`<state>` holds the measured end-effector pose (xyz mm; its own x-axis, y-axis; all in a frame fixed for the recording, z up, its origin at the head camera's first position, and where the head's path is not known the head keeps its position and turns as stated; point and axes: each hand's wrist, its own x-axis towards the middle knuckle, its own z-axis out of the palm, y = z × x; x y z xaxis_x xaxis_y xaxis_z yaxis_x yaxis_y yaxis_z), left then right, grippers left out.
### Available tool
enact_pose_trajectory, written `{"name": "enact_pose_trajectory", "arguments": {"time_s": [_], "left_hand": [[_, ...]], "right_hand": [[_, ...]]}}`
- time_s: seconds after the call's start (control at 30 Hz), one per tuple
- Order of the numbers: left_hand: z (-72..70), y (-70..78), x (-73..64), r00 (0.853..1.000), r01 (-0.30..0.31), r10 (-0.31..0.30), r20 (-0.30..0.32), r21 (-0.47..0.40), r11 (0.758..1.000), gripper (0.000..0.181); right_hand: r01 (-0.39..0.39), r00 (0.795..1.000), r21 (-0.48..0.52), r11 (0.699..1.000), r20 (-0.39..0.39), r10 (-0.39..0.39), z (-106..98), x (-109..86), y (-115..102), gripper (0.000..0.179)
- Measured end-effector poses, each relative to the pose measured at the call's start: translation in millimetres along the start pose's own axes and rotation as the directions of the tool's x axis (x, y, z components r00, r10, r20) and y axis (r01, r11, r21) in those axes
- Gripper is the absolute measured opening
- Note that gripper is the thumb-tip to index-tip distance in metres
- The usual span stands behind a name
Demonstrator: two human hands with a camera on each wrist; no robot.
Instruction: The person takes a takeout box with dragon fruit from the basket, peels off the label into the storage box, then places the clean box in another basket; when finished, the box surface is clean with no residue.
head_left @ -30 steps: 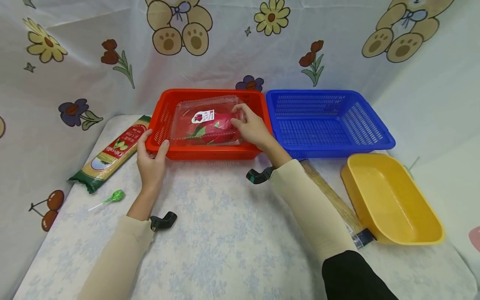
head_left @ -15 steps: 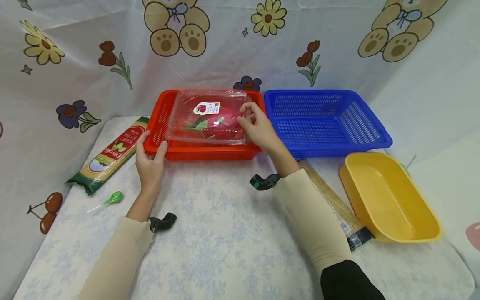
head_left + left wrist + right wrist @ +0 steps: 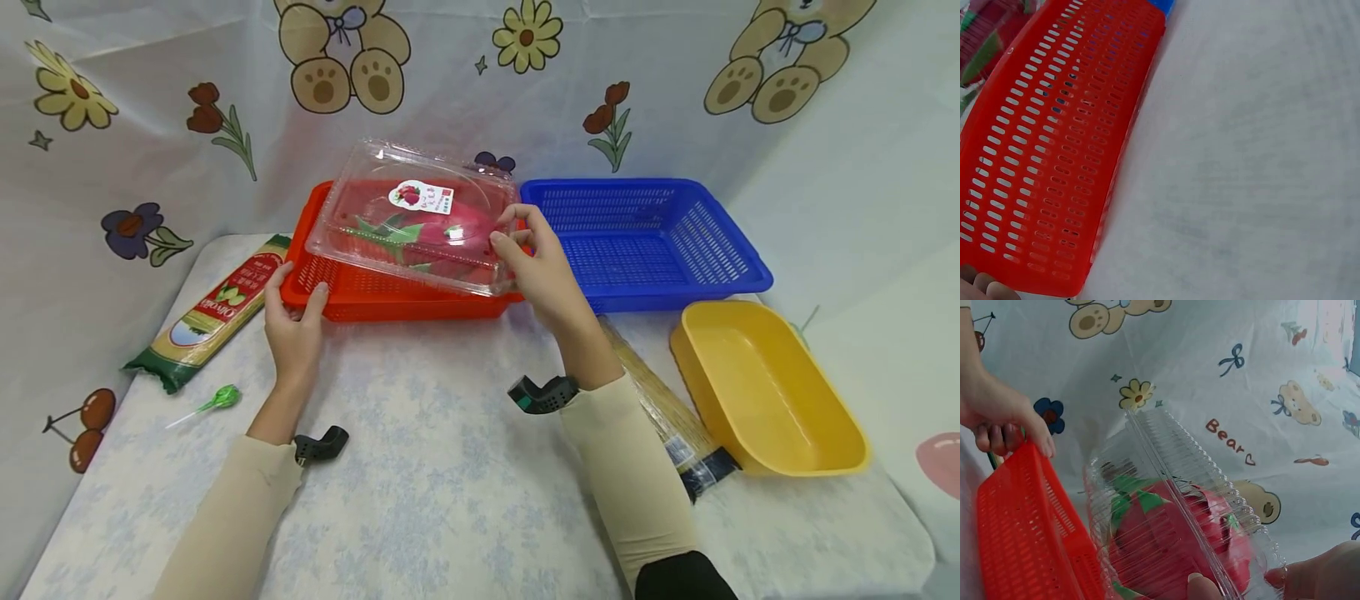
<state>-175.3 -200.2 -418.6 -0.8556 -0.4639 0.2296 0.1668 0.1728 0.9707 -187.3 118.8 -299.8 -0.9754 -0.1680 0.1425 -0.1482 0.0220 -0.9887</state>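
Note:
A clear plastic clamshell box (image 3: pixel 352 200) with pink-red dragon fruit (image 3: pixel 1160 550) inside and a white label on its lid is tilted over the red basket (image 3: pixel 345 292). My right hand (image 3: pixel 543 267) pinches the box by its right edge, thumb on the near side. In the right wrist view the box shows beside the basket wall, above its rim. My left hand (image 3: pixel 294 333) grips the left front corner of the red basket, thumb outside at the front. Fingertips of that hand show at the basket's lower corner in the left wrist view.
Right of the red basket sits a blue basket (image 3: pixel 637 250), with a yellow tub (image 3: pixel 772 392) in front of it. A pack of dry noodles (image 3: pixel 667 408) lies against the tub. On the left lie an Olivoila-labelled packet (image 3: pixel 217 308) and a green lollipop (image 3: pixel 225 397).
The clamshell box has risen out of the red basket and tilted, its left side higher, with my right hand holding its edge. My left hand stays on the basket corner.

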Motion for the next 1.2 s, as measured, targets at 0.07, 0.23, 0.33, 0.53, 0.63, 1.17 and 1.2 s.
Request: {"name": "enact_pose_trajectory", "arguments": {"time_s": [0.07,0.23,0.33,0.53,0.63,1.17,1.2], "left_hand": [[0.2,0.6,0.0,1.000,0.002,-0.002,0.002,0.004,1.000,0.061],[-0.2,15.0,-5.2,1.000,0.005,-0.005,0.007,0.017,1.000,0.060],[-1.4,25.3,-8.7,1.000,0.002,-0.002,0.001,0.015,1.000,0.058],[-1.6,26.0,-6.4,1.000,-0.007,0.006,0.011,0.013,1.000,0.059],[-1.2,19.5,-2.7,1.000,-0.012,0.012,0.010,0.024,1.000,0.059],[-0.1,25.7,-12.5,1.000,0.008,-0.008,0.010,-0.034,0.999,0.058],[-0.6,24.4,-13.2,1.000,0.016,-0.016,0.009,-0.028,0.999,0.058]], "right_hand": [[-0.004,1.000,-0.022,1.000,0.007,0.004,-4,-8.8,-5,0.019],[-0.022,0.999,-0.078,0.997,0.031,0.025,-15,-34.3,-16,0.021],[-0.026,0.998,-0.084,0.996,0.061,0.031,-19,-48.1,-18,0.022],[-0.046,0.991,-0.086,0.995,0.119,0.056,-28,-77.6,-14,0.025],[-0.040,0.986,-0.086,0.995,0.157,0.054,-31,-94.5,-8,0.027],[-0.096,0.973,-0.107,0.990,0.202,0.116,-44,-177.0,23,0.024],[-0.105,0.970,-0.104,0.989,0.209,0.125,-44,-180.8,26,0.024]]}}
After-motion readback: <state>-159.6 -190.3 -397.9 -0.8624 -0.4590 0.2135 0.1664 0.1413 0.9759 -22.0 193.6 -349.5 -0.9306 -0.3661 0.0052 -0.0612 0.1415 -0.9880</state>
